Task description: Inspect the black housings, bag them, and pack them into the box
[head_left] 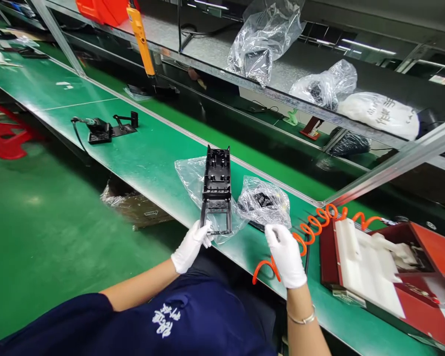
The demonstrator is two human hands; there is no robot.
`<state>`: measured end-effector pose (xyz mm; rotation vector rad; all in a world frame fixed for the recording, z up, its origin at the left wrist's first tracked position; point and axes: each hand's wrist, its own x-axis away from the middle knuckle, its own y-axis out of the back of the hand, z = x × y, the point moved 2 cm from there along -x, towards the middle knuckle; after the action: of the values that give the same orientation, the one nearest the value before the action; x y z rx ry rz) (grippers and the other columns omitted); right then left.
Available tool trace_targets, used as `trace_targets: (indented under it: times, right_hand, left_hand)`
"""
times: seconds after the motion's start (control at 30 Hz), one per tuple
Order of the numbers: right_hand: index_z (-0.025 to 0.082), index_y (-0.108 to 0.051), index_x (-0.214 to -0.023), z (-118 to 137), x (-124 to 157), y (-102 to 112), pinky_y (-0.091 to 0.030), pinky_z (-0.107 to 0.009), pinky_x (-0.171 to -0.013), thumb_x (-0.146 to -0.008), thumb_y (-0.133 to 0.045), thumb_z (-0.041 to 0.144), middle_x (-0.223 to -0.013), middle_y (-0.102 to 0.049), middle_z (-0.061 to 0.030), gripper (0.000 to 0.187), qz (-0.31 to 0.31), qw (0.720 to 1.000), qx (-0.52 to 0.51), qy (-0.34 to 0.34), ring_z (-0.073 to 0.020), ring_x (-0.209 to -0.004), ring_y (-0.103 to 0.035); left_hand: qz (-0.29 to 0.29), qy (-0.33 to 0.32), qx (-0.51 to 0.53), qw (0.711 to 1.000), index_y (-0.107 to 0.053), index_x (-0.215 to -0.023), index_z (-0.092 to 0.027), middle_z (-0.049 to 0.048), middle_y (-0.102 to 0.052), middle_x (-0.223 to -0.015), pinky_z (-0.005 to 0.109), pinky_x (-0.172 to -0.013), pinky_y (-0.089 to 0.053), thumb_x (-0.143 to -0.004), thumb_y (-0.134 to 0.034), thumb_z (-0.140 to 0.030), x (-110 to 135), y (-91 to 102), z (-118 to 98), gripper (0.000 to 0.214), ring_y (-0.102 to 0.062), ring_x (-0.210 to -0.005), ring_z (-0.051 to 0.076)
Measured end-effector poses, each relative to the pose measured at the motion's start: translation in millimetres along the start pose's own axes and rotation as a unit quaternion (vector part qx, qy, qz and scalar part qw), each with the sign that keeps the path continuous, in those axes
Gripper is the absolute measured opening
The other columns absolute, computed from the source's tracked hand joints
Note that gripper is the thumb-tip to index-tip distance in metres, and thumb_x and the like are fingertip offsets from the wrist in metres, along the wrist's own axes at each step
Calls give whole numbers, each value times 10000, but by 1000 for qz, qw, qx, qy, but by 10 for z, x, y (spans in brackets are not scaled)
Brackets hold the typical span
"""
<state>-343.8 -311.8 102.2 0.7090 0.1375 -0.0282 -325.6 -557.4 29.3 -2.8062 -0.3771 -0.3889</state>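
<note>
My left hand [191, 245], in a white glove, grips the lower left corner of a long black plastic housing [218, 173]. The housing has an open frame at its near end and moulded ribs inside, and it tilts up above a clear plastic bag [189, 173] lying on the bench. Gloved too, my right hand [285, 254] is raised at the bench edge with fingertips pinched together; whatever is between them is hidden or too small to make out. Just beyond it lies a crumpled clear bag of small black parts [264, 201].
A coiled orange air hose [313, 231] runs beside my right hand to a red machine with a white fixture [371, 267]. Black parts [100, 131] sit farther left on the green bench [163, 148]. An orange hanging controller [141, 42] and a shelf with bags [322, 86] are above.
</note>
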Motion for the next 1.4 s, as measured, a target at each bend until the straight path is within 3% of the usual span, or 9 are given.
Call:
trace_targets:
  times: [0.2,0.5,0.7,0.83,0.97,1.1,1.2,1.3,1.4]
  right_hand:
    - [325,-446,-1508,-76,-458,-269,-506,-398,-1017,-931,-553,366,-1580,-370,-42,589,190,950,248,19,-265,-1255,-576]
    - [142,-666,-1236,-257,-834,262,-433,-572,-1031,-919,-480,229,-1447,-481,-198,377,61,951,297,-67,-377,-1227,-548]
    - [183,-646,-1069,62,-273,3,-566,-286,-788,-985,-381,490,-1070,-690,-85,414,88,990,88,-72,-167,-882,-678]
    - [176,-578,-1165,96,-43,-428,-506,-231,-491,-828,-579,638,-923,-686,-62,572,155,942,-220,-198,-142,-633,-636]
    - [169,-555,-1135,26,-58,-625,-435,-199,-429,-783,-586,618,-863,-656,-43,571,143,930,-264,-215,-108,-561,-559]
    - [170,-533,-970,5,-24,-475,-369,-173,-436,-727,-602,510,-732,-528,25,423,113,925,-297,-211,-63,-537,-429]
    - [169,-516,-831,22,74,-182,-323,-165,-457,-771,-614,505,-690,-453,32,355,116,925,-304,-196,-55,-562,-382]
    - [170,-593,-918,27,177,60,-367,-175,-518,-833,-618,538,-702,-478,23,378,123,931,-295,-178,-68,-606,-407]
    - [209,-604,-1280,32,266,64,-491,-220,-661,-874,-595,540,-903,-626,-18,524,112,948,-253,-155,-112,-737,-527]
  left_hand:
    - [-10,-1,8,1000,-554,-946,-182,-102,-521,-444,334,-689,-567,-681,-731,-532,-154,106,-118,474,-502,-383,111]
    - [15,-17,-52,998,-570,-922,-173,-71,-553,-490,299,-555,-517,-710,-704,-563,-87,205,-81,464,-533,-413,129]
    - [47,10,-43,998,-548,-925,-173,-47,-584,-563,260,-473,-440,-732,-685,-636,24,-75,93,520,-535,-441,123]
    - [87,20,-33,995,-541,-965,-176,-23,-609,-618,272,-478,-443,-769,-637,-694,109,-368,181,562,-554,-477,135]
    - [131,8,-48,990,-545,-989,-180,-19,-608,-656,290,-505,-464,-749,-641,-737,170,-511,179,613,-568,-512,147]
    - [251,41,-168,953,-602,-950,-159,1,-643,-660,275,-504,-429,-795,-556,-780,119,-388,-34,642,-549,-498,130]
    - [221,71,-241,942,-648,-801,-137,-2,-593,-533,257,-460,-346,-812,-482,-815,-66,-152,-313,698,-437,-407,94]
    - [117,1,-157,981,-676,-860,-136,-2,-633,-594,237,-486,-386,-784,-642,-728,-296,-35,-618,598,-493,-461,90]
    - [148,-46,36,987,-667,-1167,-184,59,-761,-932,279,-660,-542,-738,-771,-623,-418,-204,-795,622,-699,-747,171]
